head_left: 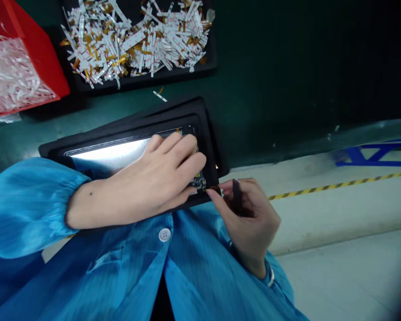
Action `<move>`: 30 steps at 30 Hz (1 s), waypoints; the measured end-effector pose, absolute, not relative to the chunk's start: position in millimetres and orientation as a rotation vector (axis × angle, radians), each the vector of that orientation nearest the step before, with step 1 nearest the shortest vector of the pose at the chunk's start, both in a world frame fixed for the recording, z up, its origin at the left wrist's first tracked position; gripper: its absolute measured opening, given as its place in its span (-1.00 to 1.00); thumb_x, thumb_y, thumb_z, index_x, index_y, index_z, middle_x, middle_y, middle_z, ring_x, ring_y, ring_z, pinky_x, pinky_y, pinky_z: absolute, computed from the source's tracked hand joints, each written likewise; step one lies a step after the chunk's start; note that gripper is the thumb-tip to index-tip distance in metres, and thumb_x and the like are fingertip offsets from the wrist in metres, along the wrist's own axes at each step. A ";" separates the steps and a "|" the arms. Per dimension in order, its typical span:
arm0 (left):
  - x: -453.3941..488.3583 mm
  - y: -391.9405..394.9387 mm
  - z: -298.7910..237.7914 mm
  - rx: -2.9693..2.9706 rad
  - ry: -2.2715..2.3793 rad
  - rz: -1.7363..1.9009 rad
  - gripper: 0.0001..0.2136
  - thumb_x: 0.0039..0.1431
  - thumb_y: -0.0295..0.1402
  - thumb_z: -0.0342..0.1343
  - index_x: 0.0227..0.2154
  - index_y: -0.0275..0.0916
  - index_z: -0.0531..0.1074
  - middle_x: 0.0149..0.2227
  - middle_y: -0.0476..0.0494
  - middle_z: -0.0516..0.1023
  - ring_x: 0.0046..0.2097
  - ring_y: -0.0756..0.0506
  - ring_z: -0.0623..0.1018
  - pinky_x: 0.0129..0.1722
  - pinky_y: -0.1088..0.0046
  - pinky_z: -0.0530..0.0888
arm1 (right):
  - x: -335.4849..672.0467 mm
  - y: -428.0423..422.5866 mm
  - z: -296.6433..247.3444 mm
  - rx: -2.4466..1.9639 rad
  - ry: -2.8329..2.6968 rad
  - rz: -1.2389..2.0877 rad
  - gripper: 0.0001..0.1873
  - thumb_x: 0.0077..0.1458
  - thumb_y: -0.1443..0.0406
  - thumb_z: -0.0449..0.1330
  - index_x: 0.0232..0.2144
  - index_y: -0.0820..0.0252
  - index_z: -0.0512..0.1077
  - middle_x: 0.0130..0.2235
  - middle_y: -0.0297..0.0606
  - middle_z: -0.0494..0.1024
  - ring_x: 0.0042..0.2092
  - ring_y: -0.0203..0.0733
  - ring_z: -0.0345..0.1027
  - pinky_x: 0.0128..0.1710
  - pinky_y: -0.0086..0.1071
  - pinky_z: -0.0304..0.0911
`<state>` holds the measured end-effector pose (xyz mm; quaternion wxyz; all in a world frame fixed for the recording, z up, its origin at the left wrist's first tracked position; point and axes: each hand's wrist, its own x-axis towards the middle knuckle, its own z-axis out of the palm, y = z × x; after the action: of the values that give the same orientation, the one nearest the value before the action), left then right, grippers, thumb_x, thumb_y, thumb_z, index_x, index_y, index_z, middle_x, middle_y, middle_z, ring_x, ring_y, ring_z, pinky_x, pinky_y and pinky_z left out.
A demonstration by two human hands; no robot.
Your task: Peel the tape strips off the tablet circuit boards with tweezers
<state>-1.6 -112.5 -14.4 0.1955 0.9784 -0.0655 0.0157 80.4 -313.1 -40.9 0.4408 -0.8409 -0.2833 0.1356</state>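
My left hand (160, 178) lies flat, fingers together, on a shiny metal panel (113, 154) that sits in a stack of black trays (207, 120) at the table's near edge. Its fingertips press near a small circuit area (198, 182) at the panel's right end. My right hand (247, 214) is closed in a pinch, holding dark tweezers (236, 196) and a small amber strip (212, 189) at the panel's lower right corner. Both arms wear blue sleeves.
A black tray (214, 58) heaped with several white and orange strips sits at the back. A red bin (36, 49) of white shreds stands at the far left. One loose strip (159, 95) lies on the dark green table. Floor with yellow-black tape (337, 184) shows at right.
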 end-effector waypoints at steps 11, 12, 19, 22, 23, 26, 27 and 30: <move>-20.4 -109.1 -20.9 2.788 -0.345 0.156 -0.81 0.36 -0.43 -0.11 -0.18 -0.23 0.42 -0.19 -0.18 0.46 -0.19 -0.15 0.47 -0.30 0.33 0.31 | 83.8 -321.2 -57.8 -1.925 -1.236 0.068 -0.71 0.04 0.52 0.29 -0.23 0.07 0.46 -0.34 -0.30 0.53 -0.36 -0.24 0.43 -0.41 -0.31 0.41; -22.6 -110.0 -22.4 2.786 -0.403 0.180 -0.79 0.37 -0.45 -0.12 -0.14 -0.22 0.43 -0.17 -0.17 0.49 -0.15 -0.15 0.48 -0.27 0.31 0.32 | 86.3 -322.7 -59.7 -1.912 -1.277 0.059 -0.71 0.05 0.50 0.28 -0.22 0.05 0.46 -0.34 -0.31 0.55 -0.36 -0.22 0.43 -0.41 -0.30 0.41; -34.1 -108.5 -24.7 2.785 -0.502 0.294 -0.71 0.39 -0.53 -0.15 0.04 -0.34 0.41 -0.05 -0.12 0.57 -0.06 -0.15 0.50 -0.09 0.26 0.35 | 102.8 -326.9 -69.4 -1.816 -1.483 0.061 -0.75 0.06 0.45 0.30 -0.21 0.06 0.49 -0.33 -0.32 0.58 -0.41 -0.29 0.42 -0.48 -0.38 0.37; -36.5 -107.2 -25.6 2.766 -0.470 0.285 -0.69 0.43 -0.49 -0.20 0.01 -0.33 0.43 -0.03 -0.08 0.59 -0.05 -0.14 0.52 -0.05 0.28 0.35 | 105.7 -326.7 -68.2 -1.826 -1.555 0.005 -0.73 0.09 0.44 0.30 -0.15 0.03 0.50 -0.31 -0.35 0.59 -0.45 -0.35 0.39 -0.50 -0.43 0.35; -37.3 -106.7 -26.0 2.769 -0.475 0.270 -0.68 0.43 -0.49 -0.21 0.03 -0.32 0.42 -0.02 -0.08 0.59 -0.03 -0.13 0.52 -0.04 0.28 0.35 | 106.1 -326.3 -66.2 -1.823 -1.575 -0.015 -0.72 0.10 0.44 0.30 -0.13 0.06 0.51 -0.30 -0.34 0.59 -0.44 -0.36 0.39 -0.49 -0.43 0.35; -40.2 -106.0 -27.8 2.762 -0.478 0.269 -0.67 0.42 -0.52 -0.21 0.06 -0.33 0.41 0.02 -0.10 0.56 0.03 -0.15 0.51 0.01 0.27 0.34 | 106.9 -323.3 -56.4 -1.800 -1.657 0.016 -0.72 0.10 0.47 0.30 -0.10 0.25 0.51 -0.28 -0.24 0.58 -0.39 -0.34 0.40 -0.45 -0.43 0.38; -41.1 -105.9 -28.3 2.757 -0.469 0.270 -0.67 0.41 -0.53 -0.21 0.05 -0.34 0.41 0.03 -0.12 0.55 0.04 -0.16 0.50 0.03 0.26 0.33 | 107.1 -322.1 -53.0 -1.803 -1.684 0.046 -0.72 0.09 0.49 0.30 -0.11 0.30 0.50 -0.28 -0.21 0.58 -0.37 -0.33 0.40 -0.44 -0.42 0.38; -42.7 -106.2 -29.9 2.749 -0.476 0.276 -0.68 0.41 -0.53 -0.19 0.06 -0.37 0.40 0.04 -0.13 0.55 0.04 -0.18 0.49 0.04 0.24 0.33 | 107.0 -318.9 -46.5 -1.837 -1.728 0.081 -0.73 0.08 0.52 0.30 -0.13 0.33 0.49 -0.30 -0.20 0.57 -0.37 -0.31 0.41 -0.45 -0.42 0.38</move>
<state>-42.7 -106.2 -29.9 0.1682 0.9666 -0.1673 0.0970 107.0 -318.9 -46.5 0.3042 -0.6935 -0.6524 0.0307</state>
